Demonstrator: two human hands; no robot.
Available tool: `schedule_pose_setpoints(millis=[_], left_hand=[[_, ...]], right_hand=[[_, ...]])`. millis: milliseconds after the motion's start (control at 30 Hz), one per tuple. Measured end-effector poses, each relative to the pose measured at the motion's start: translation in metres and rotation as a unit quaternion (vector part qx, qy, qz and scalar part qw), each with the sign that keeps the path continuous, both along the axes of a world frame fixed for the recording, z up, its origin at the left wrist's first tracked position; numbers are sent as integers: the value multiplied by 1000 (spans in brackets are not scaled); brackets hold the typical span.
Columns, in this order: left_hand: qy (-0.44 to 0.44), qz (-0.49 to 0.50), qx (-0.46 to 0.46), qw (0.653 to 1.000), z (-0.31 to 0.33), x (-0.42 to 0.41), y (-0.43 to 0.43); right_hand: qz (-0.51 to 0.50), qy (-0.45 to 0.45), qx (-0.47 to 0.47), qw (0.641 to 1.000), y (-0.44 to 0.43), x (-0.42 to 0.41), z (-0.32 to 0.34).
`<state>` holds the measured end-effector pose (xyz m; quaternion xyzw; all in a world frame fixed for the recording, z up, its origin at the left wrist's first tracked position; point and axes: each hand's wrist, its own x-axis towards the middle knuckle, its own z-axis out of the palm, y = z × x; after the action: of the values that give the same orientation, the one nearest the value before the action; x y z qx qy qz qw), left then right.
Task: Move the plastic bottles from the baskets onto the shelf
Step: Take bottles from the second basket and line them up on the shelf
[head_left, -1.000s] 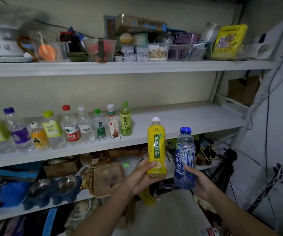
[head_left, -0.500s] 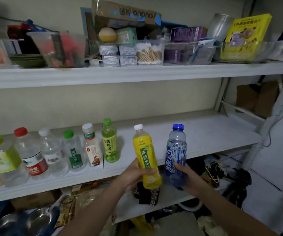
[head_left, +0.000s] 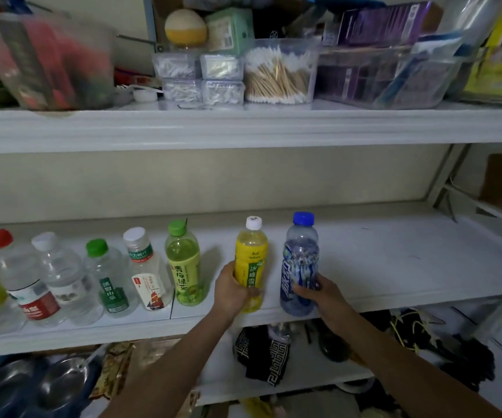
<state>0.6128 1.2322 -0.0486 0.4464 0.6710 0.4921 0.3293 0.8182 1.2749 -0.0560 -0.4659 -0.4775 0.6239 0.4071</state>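
Your left hand point(head_left: 232, 292) grips the lower half of the yellow bottle point(head_left: 251, 257), fingers curled round its label, and your right hand point(head_left: 323, 292) grips the blue bottle point(head_left: 301, 254) from its right side, fingers wrapped over the lower part of the printed sleeve. Both bottles stand upright and side by side with a narrow gap between them, the yellow one with a white cap to the left, the blue-capped one to the right. Their bases sit at the front edge of the middle shelf point(head_left: 400, 267); whether they already rest on the board you cannot tell from here. Just left of your left hand stands the green tea bottle point(head_left: 185, 267), the nearest of a row of bottles point(head_left: 71, 279) that runs along the same shelf toward the left edge of view. To the right of the blue bottle the white shelf board shows bare. On the upper shelf point(head_left: 243, 128) above your hands sit clear boxes of cotton swabs point(head_left: 280, 73).
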Motion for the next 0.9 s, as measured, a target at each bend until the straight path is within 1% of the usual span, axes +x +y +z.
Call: schedule_pose_setpoints(millis=[100, 200, 367, 400, 433, 500, 567, 633, 667, 767, 900], left_hand=[[39, 35, -12, 999, -8, -5, 4], [60, 72, -16, 995, -13, -9, 5], [68, 123, -5, 990, -18, -17, 6], [64, 126, -5, 990, -19, -16, 6], [59, 128, -5, 990, -21, -15, 5], [47, 130, -13, 990, -26, -9, 2], [40, 137, -21, 990, -33, -1, -1], [47, 148, -21, 988, -37, 2, -3], [56, 152, -23, 987, -38, 2, -3], [77, 149, -40, 985, -37, -4, 1], [82, 150, -56, 984, -36, -6, 5]], right_hand=[[18, -42, 12, 999, 18, -9, -4], [50, -98, 55, 992, 34, -19, -11], [78, -93, 94, 988, 49, -39, -23], [63, -101, 106, 987, 47, -45, -25], [35, -133, 128, 982, 43, -52, -27], [-28, -236, 183, 954, 31, -65, -33], [-73, -268, 202, 939, 24, -75, -35], [-89, -276, 210, 934, 23, -80, -35], [-82, -277, 214, 933, 25, -79, -36], [-15, -252, 207, 945, 39, -73, -36], [86, -199, 176, 960, 58, -66, -29]])
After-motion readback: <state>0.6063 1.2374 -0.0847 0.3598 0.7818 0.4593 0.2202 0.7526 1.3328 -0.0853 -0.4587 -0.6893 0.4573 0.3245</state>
